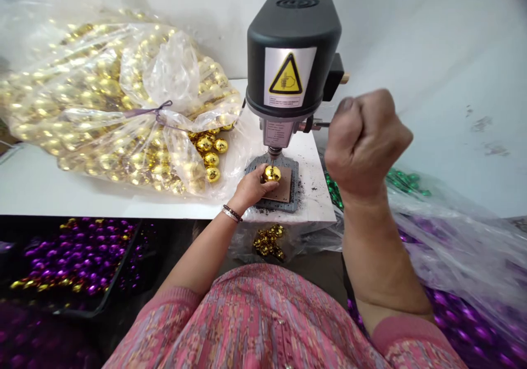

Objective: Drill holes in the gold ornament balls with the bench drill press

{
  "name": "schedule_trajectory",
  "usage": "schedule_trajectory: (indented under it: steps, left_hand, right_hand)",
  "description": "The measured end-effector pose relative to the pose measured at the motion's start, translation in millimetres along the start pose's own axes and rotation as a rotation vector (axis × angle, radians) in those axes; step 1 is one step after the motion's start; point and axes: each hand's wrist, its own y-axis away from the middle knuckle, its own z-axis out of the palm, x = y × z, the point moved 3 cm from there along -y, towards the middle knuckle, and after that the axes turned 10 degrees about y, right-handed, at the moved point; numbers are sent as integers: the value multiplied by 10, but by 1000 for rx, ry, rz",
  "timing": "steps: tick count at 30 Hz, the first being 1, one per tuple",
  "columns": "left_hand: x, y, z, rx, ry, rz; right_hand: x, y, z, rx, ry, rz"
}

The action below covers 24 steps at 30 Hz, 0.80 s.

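My left hand (253, 186) pinches a shiny gold ball (272, 174) between thumb and fingers. The ball rests on a brown board (281, 191) on the grey base (295, 201) of a small bench drill press (294, 56). Right above the ball is the drill chuck (274, 152); I cannot tell whether the bit is inside the ball. At the right of the machine, my right hand (364, 144) is closed in a fist around the end of the drill press's feed lever (322, 124). Dark shavings lie about the base.
A large clear bag (173, 64) of gold balls spreads over the left of the white table (164, 207), its mouth open near the drill. Below the front edge hangs a bag with gold balls (269, 241). A black crate (117, 273) of purple balls stands lower left; bagged purple balls (461, 319) lie right.
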Motion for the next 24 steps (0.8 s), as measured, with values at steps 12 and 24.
schedule_trajectory:
  steps: [12,24]
  left_hand:
    - [-21,-5,16,-3,35,-3]
    - [-35,4,18,-2,72,0]
  right_hand:
    - [145,746,136,102,50,-208]
    - [193,952,307,206,-125,-158]
